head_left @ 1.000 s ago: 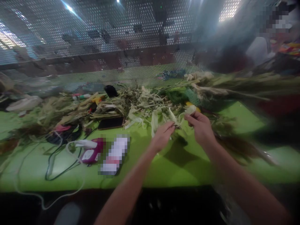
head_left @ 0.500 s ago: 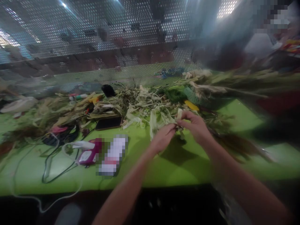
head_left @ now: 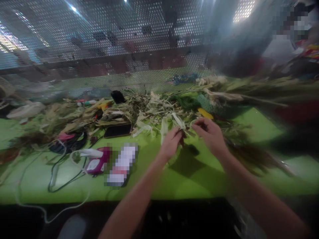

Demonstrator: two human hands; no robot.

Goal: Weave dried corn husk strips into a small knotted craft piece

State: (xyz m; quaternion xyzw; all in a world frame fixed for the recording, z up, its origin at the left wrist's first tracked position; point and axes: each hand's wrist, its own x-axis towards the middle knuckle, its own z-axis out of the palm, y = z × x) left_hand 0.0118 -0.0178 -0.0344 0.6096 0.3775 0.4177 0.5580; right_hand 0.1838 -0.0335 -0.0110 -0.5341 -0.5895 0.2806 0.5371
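My left hand [head_left: 171,142] is closed on a bunch of pale dried husk strips [head_left: 164,125], whose ends stick up and out above the fingers. To its right, my right hand [head_left: 208,131] has its thumb and fingertips pinched together. A thin pale strip seems to run at those fingertips, but blur hides how it is held. Both hands hover over the green table [head_left: 189,182] and cast a shadow on it. Behind them lies a heap of shredded dried husk [head_left: 154,104].
A lit phone [head_left: 122,164], blurred out, lies left of my hands beside a magenta device [head_left: 98,162] with cables. A dark phone [head_left: 117,130] rests further back. A yellow-handled tool [head_left: 205,113] and green netting [head_left: 185,102] are behind. A perforated metal screen [head_left: 149,43] borders the far side.
My hands were together at the husk bunch. Now the right hand has drawn apart to the right, while the left keeps hold of the bunch.
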